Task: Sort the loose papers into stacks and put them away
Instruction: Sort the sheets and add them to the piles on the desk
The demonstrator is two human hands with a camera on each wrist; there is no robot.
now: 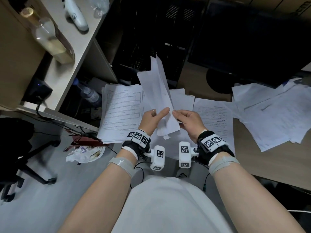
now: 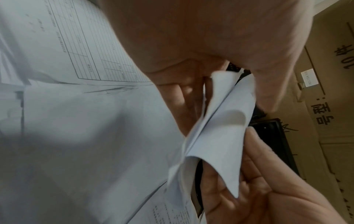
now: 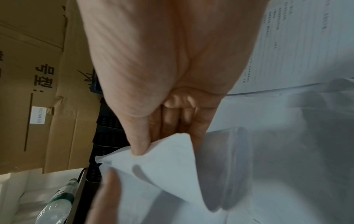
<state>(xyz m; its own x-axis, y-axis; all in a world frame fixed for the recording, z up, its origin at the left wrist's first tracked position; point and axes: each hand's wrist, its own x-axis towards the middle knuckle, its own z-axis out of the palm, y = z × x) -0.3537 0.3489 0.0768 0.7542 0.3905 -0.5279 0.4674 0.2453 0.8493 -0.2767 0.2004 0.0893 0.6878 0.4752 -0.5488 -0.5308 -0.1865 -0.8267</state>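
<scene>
A sheaf of white sheets stands nearly upright above the desk, bowed lengthwise. My left hand grips its lower left edge, thumb on top. My right hand pinches the lower right edge between thumb and fingers. The left wrist view shows the sheets curled between both hands; the right wrist view shows my thumb pressing a paper corner. A stack of ruled forms lies on the left of the desk. A printed text page lies to the right, and a loose spread of white papers lies farther right.
A black monitor and keyboard sit behind the papers. A water bottle lies left of the forms. The shelf at left holds a glass bottle. A bin with crumpled tissue and a chair base are on the floor.
</scene>
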